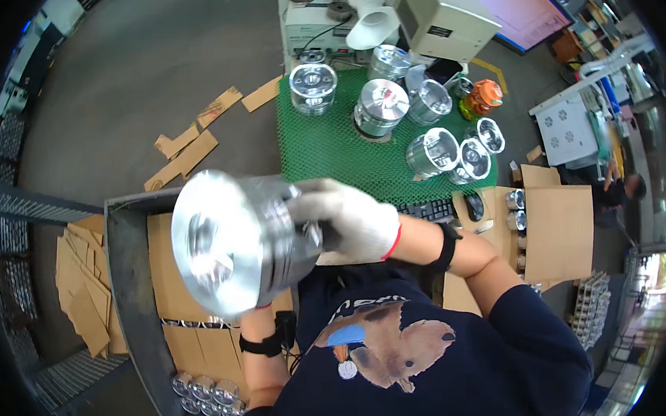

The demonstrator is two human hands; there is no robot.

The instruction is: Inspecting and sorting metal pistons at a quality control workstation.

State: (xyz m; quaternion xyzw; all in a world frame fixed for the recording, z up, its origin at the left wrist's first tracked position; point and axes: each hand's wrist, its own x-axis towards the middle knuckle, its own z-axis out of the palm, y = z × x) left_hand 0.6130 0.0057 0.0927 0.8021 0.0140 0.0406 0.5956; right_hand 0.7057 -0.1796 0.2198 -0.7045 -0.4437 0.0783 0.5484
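A large silver metal piston (217, 242) is raised close in front of me over the left side, tilted with its round crown showing and blurred by motion. My right hand (352, 214), in a white knit glove with a red cuff, grips its right side near the ring grooves, fingers closed. My left forearm rises from below to the piston's lower edge. Only a bit of red cuff shows there; the left hand itself is hidden behind the piston. Below lies a grey bin (129, 297) holding cardboard sheets (197, 350) and several smaller pistons (203, 387).
A green mesh mat (314, 156) ahead bears several pistons (382, 106) and an orange-capped jar (485, 97). Nearby are a keyboard (428, 211), a mouse (474, 207) and a monitor (519, 2). An open cardboard box (559, 228) with pistons stands right; cardboard scraps (185, 152) lie on the floor.
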